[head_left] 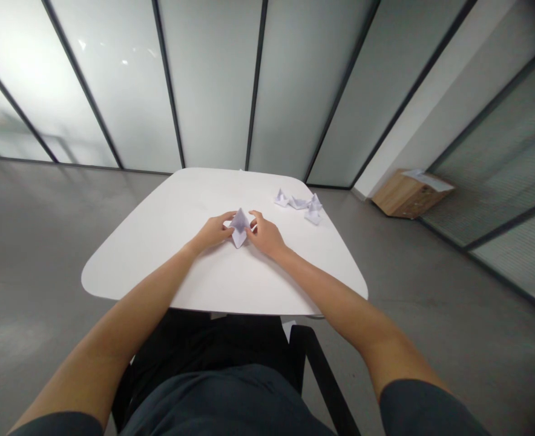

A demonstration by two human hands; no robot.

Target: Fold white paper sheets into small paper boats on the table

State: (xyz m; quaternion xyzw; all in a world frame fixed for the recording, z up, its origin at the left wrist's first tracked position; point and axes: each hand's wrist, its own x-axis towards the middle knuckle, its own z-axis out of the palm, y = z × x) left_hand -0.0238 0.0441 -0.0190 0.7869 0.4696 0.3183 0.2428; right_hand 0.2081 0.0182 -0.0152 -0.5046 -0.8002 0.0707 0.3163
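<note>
A small folded white paper piece (239,229), diamond-shaped, lies on the white table (167,242) in front of me. My left hand (213,232) pinches its left side with the fingers curled. My right hand (266,235) grips its right side, thumb and fingers closed on the paper's edge. Both hands rest on the tabletop, meeting at the paper.
Several finished folded paper shapes (301,204) sit in a loose group at the table's far right. A cardboard box (408,192) stands on the grey floor by the right wall. Frosted glass partitions run behind the table. A black chair arm (317,363) shows below the table edge.
</note>
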